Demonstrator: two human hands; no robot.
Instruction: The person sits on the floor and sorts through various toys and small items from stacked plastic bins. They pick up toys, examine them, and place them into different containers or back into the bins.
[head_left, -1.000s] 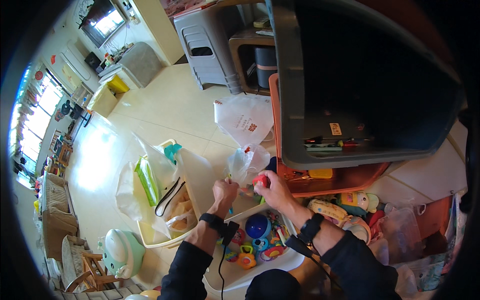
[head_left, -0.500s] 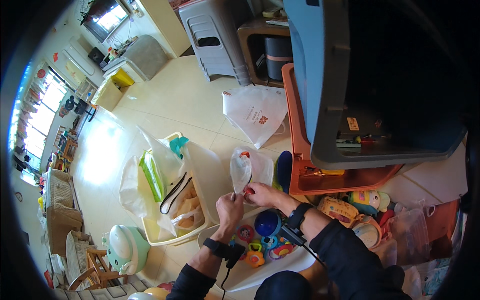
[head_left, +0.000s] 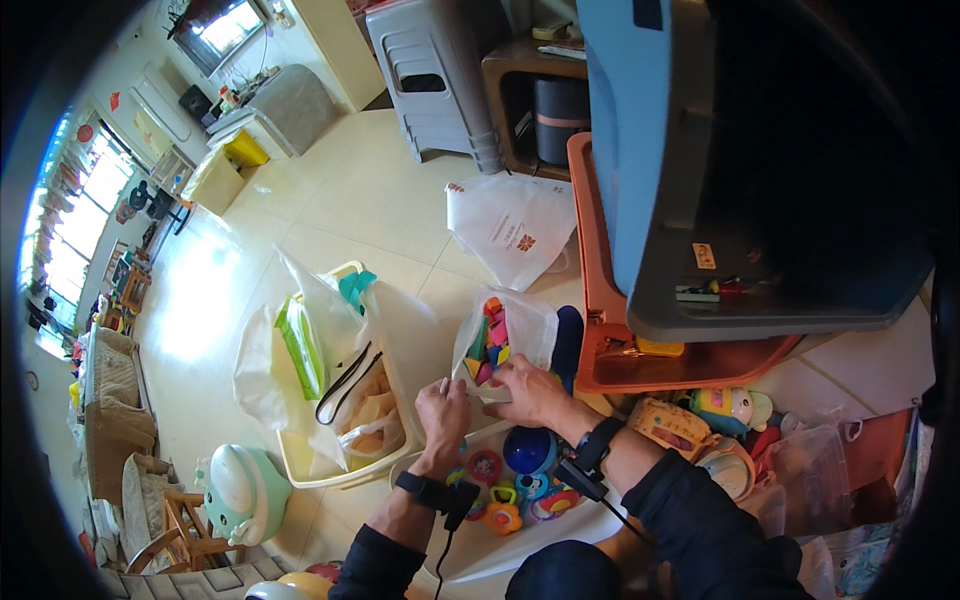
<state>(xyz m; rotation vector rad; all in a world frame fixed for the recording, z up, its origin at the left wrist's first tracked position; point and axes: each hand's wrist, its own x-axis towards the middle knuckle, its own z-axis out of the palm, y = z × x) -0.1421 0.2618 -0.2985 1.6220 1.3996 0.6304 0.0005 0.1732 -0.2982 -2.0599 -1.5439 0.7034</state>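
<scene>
A whitish see-through plastic bag (head_left: 535,325) stands in front of me with its mouth spread. Inside it lie several small colourful blocks (head_left: 490,340) in pink, green, orange, yellow and blue. My left hand (head_left: 442,415) is closed in a fist on the bag's near left edge. Across from it, my right hand (head_left: 528,393) grips the near right rim, its fingertips beside the blocks. Below both hands, a white tub (head_left: 480,555) holds a dark blue ball (head_left: 530,450) and several bright baby toys (head_left: 503,515).
To the left is a cream bin (head_left: 350,480) with plastic bags and a green packet (head_left: 300,350). A white bag (head_left: 515,230) lies on the floor beyond. At right stand an orange bin (head_left: 590,250) and a large grey-blue box (head_left: 640,200). Toys (head_left: 725,405) are piled below them.
The bag's mouth has opened wider, and many more blocks now show inside. A red piece at my right fingertips no longer shows there. My left hand has shifted slightly left.
</scene>
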